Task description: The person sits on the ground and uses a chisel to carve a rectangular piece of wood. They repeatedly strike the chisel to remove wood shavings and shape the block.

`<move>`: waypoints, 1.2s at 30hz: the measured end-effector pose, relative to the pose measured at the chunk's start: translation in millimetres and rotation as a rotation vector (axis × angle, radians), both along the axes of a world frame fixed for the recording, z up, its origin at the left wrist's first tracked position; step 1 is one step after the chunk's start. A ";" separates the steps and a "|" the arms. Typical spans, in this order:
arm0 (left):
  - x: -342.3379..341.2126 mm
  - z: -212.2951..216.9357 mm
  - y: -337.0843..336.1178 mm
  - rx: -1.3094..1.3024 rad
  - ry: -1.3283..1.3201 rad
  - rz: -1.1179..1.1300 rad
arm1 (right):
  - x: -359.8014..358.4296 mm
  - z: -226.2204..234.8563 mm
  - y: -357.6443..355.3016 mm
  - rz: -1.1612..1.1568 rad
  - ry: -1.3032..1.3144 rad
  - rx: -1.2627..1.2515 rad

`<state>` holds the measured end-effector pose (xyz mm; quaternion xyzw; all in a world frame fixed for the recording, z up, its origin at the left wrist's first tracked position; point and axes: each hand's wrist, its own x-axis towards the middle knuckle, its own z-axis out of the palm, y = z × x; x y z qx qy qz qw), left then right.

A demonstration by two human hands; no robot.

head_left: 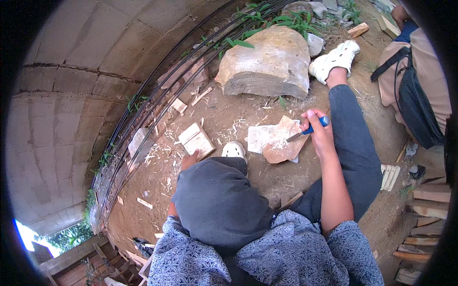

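Observation:
My right hand [317, 129] is wrapped round the blue handle of a chisel [295, 137]. Its metal blade lies low against a flat reddish stone slab [281, 151], which rests over a paler slab [256, 137] on the dirt. My left hand [190, 160] grips the near edge of a pale wooden block [197, 139] that has a groove across its face. My raised knee hides part of the left forearm, and most of the left fingers are out of sight.
A large boulder [267, 62] stands ahead, beside my white clog [336, 59]. Black cables [164, 107] run along a block wall [67, 119] at left. Wood shavings [162, 152] litter the ground. Cut wood pieces [427, 209] lie at right, below another person [420, 81].

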<state>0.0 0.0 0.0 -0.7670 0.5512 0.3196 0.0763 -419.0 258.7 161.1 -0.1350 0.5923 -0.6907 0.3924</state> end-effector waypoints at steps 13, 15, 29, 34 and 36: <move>-32.2 -48.4 9.9 -0.178 0.295 0.182 | 1.2 -2.6 1.2 0.036 0.052 0.001; -94.4 -6.7 28.3 0.003 0.482 0.214 | -13.0 -6.4 17.8 -0.021 0.074 0.014; -80.3 2.2 6.7 -0.184 0.345 0.113 | -0.7 1.4 11.1 -0.015 0.000 -0.015; -98.3 22.6 11.6 -0.211 0.168 0.124 | 0.5 1.1 9.2 0.007 -0.022 -0.013; -94.9 20.7 12.2 -0.223 0.133 0.073 | 0.2 -0.2 10.4 0.005 -0.018 -0.024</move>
